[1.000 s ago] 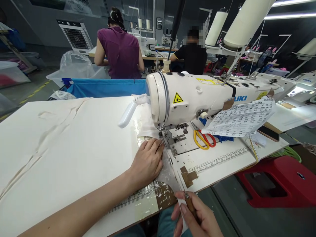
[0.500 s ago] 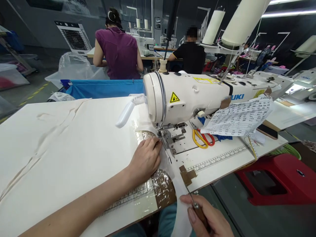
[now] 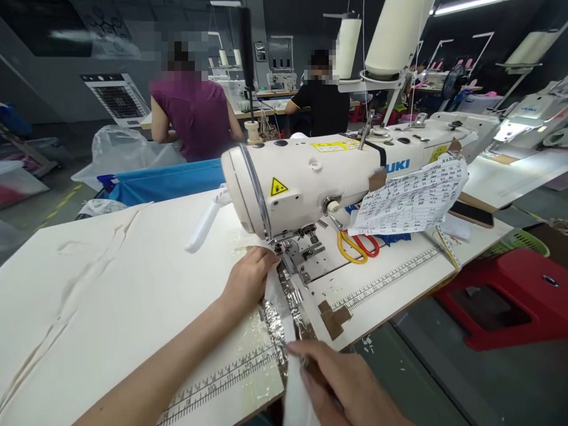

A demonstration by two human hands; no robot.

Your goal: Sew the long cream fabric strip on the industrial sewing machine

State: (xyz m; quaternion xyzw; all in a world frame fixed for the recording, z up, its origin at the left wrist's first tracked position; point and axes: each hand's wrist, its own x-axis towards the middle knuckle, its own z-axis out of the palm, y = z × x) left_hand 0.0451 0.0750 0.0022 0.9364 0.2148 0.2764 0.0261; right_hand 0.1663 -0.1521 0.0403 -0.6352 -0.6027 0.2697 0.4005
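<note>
A strip of white fabric (image 3: 288, 325) runs from the needle area of the white sewing machine (image 3: 293, 177) down over the table's front edge. My left hand (image 3: 251, 275) presses on the strip's upper part just left of the presser foot, its fingers together. Lower down, my right hand (image 3: 339, 378) is closed round a tool with a brown wooden handle (image 3: 326, 381), and its forefinger touches the strip. The tool's tip cannot be made out. Shiny clear tape (image 3: 273, 319) lies on the tabletop beneath the fabric.
Yellow and red scissors (image 3: 355, 245) lie right of the needle area, near a handwritten sheet (image 3: 408, 198). A printed ruler (image 3: 390, 281) runs along the table. A red stool (image 3: 501, 302) stands at the right. Two people sit beyond the machine.
My right hand has moved left and up, carrying the tool and bringing the strip's lower part leftward. My left hand stays beside the needle area. The camera view has shifted.
</note>
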